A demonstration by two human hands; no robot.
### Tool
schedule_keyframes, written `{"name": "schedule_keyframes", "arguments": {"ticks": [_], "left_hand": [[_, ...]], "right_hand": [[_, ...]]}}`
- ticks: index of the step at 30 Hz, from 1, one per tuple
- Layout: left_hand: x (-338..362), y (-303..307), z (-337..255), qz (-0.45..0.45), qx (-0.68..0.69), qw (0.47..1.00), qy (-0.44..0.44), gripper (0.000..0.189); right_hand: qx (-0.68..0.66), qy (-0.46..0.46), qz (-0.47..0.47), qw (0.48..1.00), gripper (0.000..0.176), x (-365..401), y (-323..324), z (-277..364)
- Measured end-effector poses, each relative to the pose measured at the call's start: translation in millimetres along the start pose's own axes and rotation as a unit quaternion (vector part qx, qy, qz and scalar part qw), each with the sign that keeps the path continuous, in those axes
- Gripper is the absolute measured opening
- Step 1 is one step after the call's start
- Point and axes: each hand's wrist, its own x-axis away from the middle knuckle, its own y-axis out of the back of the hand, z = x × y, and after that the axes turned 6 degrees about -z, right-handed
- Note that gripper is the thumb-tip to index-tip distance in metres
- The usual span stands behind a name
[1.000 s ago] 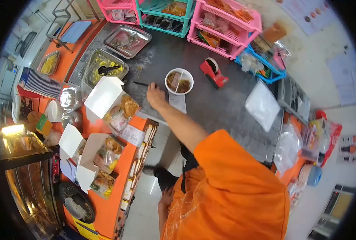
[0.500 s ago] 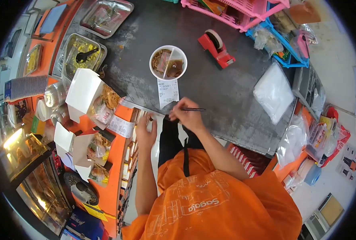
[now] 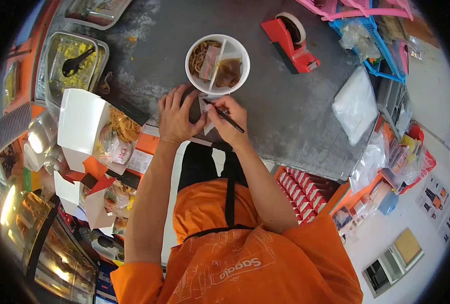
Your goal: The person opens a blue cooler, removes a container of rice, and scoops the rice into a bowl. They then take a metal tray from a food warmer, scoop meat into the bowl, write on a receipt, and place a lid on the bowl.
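Note:
A paper receipt lies on the metal table, partly covered by my hands. My right hand grips a black pen, its tip at the upper part of the slip. Fingers spread, my left hand rests on the table, its thumb at the receipt's left edge. Just beyond both hands stands a round white divided bowl. Noodles with a small clear packet fill one side, and a bag of brown sauce sits in another compartment.
A red tape dispenser stands at the back right, with a stack of white plastic bags nearer. Open food boxes line the left orange counter, near a metal tray of yellow food. Pink and blue baskets occupy the back right.
My left hand has come down flat on the table beside the receipt. My right hand has brought the pen tip to the paper. The view has moved closer to the bowl.

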Motion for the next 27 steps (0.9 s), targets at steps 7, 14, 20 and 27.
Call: {"name": "schedule_keyframes", "arguments": {"ticks": [7, 14, 20, 27], "left_hand": [[-0.4, -1.1, 1.9, 0.012, -0.006, 1.000, 0.005, 0.058], [0.5, -3.7, 5.1, 0.008, 0.002, 1.000, -0.006, 0.061], [-0.6, -1.4, 3.9, -0.001, 0.008, 1.000, -0.003, 0.058], [0.3, -0.9, 2.6, 0.005, -0.008, 1.000, -0.003, 0.058]], "right_hand": [[0.014, -0.011, -0.050, 0.999, 0.015, 1.6, -3.4, -13.3], [0.001, -0.028, -0.035, 0.999, 0.013, 7.6, 0.2, -16.0], [0.026, -0.015, 0.030, 0.999, 0.012, 10.7, 10.6, -11.9], [-0.131, -0.166, -0.174, 0.962, 0.022, 3.4, 19.7, -3.7]]}}
